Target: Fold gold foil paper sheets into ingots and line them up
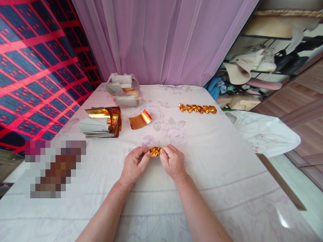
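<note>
My left hand and my right hand pinch the two ends of a small folded gold paper piece, just above the white flowered cloth. A single curved gold sheet lies farther back in the middle. To its left sits a stack of gold and white sheets. A row of several folded gold pieces lies at the back right.
A clear plastic bag with more sheets stands at the back by the purple curtain. A white plastic bag hangs off the right edge. A red and blue patterned fabric fills the left. A blurred patch covers the cloth at left.
</note>
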